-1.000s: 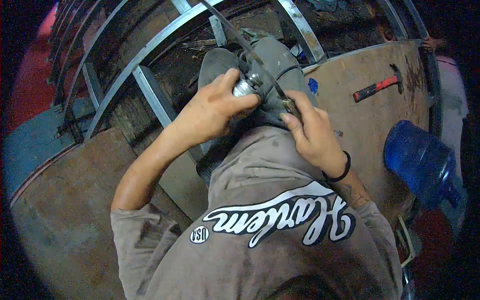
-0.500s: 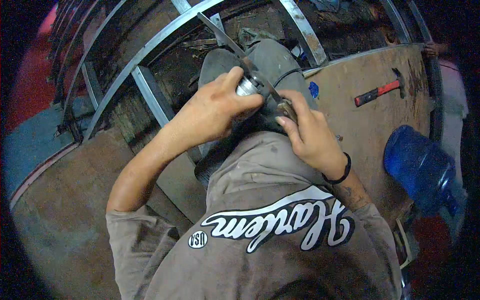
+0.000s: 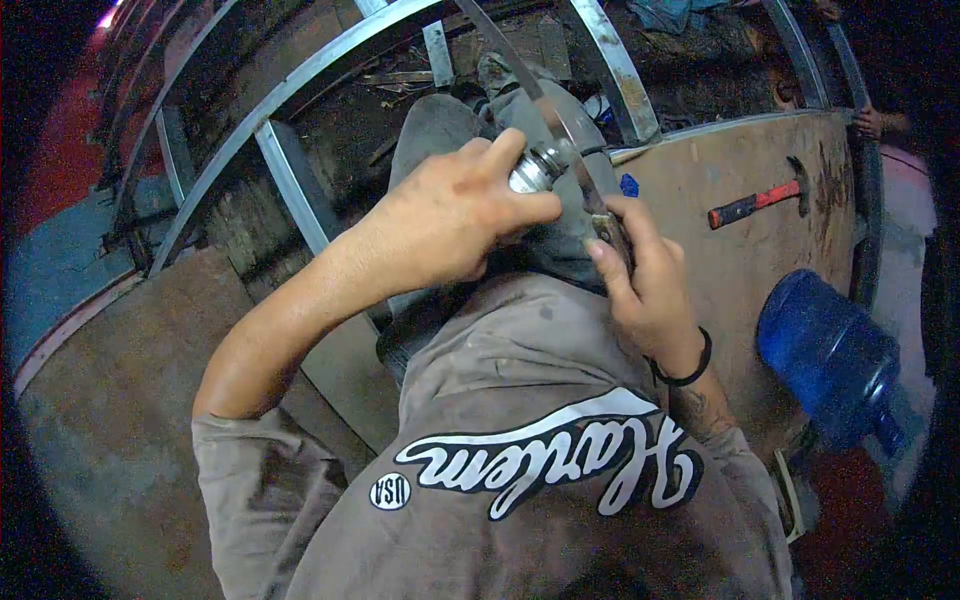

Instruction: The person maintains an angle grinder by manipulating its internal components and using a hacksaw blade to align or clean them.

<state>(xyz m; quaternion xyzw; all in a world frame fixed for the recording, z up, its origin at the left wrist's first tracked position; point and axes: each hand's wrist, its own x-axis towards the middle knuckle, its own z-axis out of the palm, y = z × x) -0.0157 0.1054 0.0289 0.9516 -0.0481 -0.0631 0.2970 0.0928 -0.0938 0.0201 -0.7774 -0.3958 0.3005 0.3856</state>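
Note:
My left hand (image 3: 455, 215) is wrapped round a power tool that looks like an angle grinder, its silver metal head (image 3: 532, 174) showing past my thumb and index finger. Most of its body is hidden under the palm. My right hand (image 3: 650, 265) grips the dark handle (image 3: 606, 229) of a long knife, thumb on one side and fingers on the other. The knife's blade (image 3: 530, 85) slants up and left over my knees, and the grinder's dark front end is right at its side. Both hands are above my lap.
A red and black hammer (image 3: 757, 203) lies on the plywood sheet (image 3: 730, 260) at right, near a blue water jug (image 3: 830, 350). Metal frame bars (image 3: 340, 60) curve across the far side. Another person's hand (image 3: 868, 123) rests on a bar at far right.
Both hands have shifted right with the grinder and knife, and the blade points more upward. The grinder head now sits farther from my right hand. The view has shifted slightly.

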